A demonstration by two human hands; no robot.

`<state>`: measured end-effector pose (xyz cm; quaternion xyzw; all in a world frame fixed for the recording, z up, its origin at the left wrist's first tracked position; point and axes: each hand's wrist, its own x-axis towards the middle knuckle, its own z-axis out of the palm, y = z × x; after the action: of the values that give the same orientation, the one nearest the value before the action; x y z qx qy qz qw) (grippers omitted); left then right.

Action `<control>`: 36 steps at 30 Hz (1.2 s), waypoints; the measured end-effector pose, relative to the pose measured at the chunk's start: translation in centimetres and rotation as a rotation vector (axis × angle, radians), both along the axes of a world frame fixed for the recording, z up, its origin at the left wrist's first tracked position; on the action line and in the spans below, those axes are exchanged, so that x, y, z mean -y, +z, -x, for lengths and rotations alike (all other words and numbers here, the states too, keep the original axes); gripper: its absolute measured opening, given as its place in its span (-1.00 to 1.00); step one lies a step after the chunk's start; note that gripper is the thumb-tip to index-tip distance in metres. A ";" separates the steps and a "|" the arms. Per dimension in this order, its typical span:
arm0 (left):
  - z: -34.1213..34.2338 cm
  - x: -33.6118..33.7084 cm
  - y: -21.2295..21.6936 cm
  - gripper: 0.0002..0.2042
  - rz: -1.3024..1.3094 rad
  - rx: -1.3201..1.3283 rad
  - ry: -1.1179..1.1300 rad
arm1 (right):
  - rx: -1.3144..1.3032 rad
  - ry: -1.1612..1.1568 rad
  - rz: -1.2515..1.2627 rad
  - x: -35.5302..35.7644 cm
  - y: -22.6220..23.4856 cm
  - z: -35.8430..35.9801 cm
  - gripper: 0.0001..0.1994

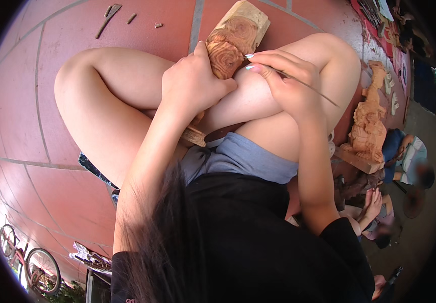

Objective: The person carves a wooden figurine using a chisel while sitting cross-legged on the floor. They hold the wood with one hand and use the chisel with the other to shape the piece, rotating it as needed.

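A partly carved block of wood (234, 36) with rounded, ring-grained faces rests across my crossed legs. My left hand (195, 83) is closed around its near left side, steadying it; some of the fingers are hidden behind it. Between the thumb and fingers of my right hand (289, 81) is a thin, dark, rod-like tool (313, 89), with its tip close to the right side of the carved wood. A rough wooden end (194, 136) shows below my left wrist; I cannot tell whether it belongs to the same block.
A larger ornate wood carving (368, 123) stands to the right, beyond my knee. Wood scraps (108, 21) lie on the red tiled floor (13, 101) at the far left. Other people (411, 159) sit at the right. A bicycle (42, 270) is at the lower left.
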<state>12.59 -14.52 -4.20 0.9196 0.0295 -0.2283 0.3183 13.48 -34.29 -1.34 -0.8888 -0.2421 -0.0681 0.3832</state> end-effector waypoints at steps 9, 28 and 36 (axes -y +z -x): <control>-0.2 -0.1 0.8 -0.16 0.052 -0.080 -0.018 | -0.075 -0.041 -0.077 -0.4 0.0 0.3 -0.93; -0.5 -1.4 -1.4 -0.50 0.215 0.001 0.201 | 0.036 -0.022 -0.176 -0.9 -0.8 0.8 -0.92; -0.7 -1.4 -1.5 -0.50 0.197 -0.004 0.198 | 0.046 -0.038 -0.168 -0.9 -0.9 0.7 -0.92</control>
<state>13.32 -13.13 -5.73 0.8760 0.0984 -0.1995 0.4279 12.77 -33.41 -2.20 -0.8562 -0.2274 -0.1160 0.4492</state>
